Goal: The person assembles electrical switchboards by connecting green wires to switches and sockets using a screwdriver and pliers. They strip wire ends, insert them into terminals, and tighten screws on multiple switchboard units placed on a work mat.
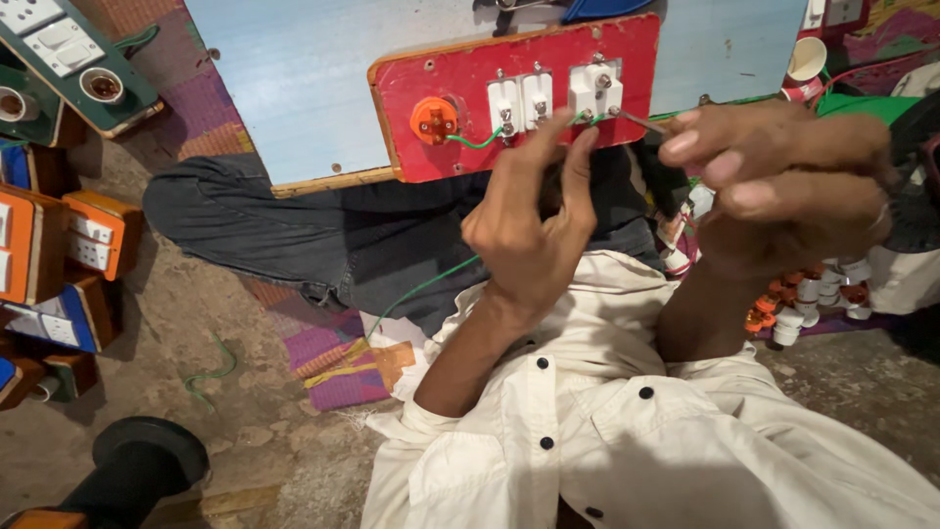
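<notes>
Left hand (529,235) fingertips pinch a green wire (475,142) against a white switch terminal (594,90) | right hand (783,181) closed around a thin screwdriver (641,121), tip at that terminal | red wooden board (431,69) rests on the lap | step: wiring the switch backs | next likely needs a steady wire and screw tightening.

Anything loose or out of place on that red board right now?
Green wire hangs loose across the red board from the orange holder toward the white switches. The left hand pinches it; the right hand holds a thin tool.
</notes>
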